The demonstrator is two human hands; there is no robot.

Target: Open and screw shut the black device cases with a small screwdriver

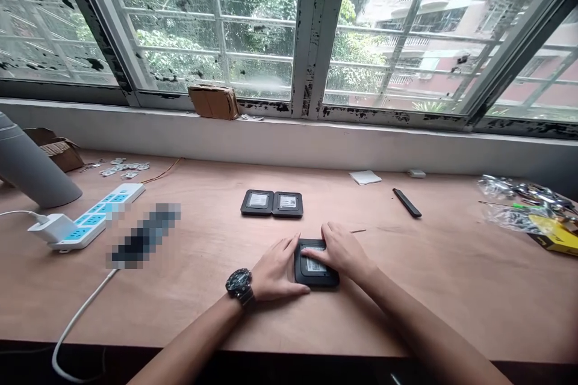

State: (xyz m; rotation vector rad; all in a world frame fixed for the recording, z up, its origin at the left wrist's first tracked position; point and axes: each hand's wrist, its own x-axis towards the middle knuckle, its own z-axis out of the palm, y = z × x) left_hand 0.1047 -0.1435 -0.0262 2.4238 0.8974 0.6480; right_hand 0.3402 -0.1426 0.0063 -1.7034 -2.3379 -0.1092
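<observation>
A black square case (329, 280) with a silver label on its face lies flat on the table in front of me. My left hand (276, 274) holds its left side, fingers along the upper left edge and thumb at the lower edge. Across the label reaches the thumb of my right hand (342, 254), while its other fingers curl round the upper right corner. Farther back, two similar black cases, a left one (257, 203) and a right one (288, 204), lie side by side with labels up.
On the left are a white power strip (100, 216), a blurred-out dark object (147, 236) with a white cable, and a grey cylinder (36, 159). To the right lie a black bar-shaped object (407, 203), a white pad (365, 177) and plastic bags (519, 216) by a yellow box (557, 239).
</observation>
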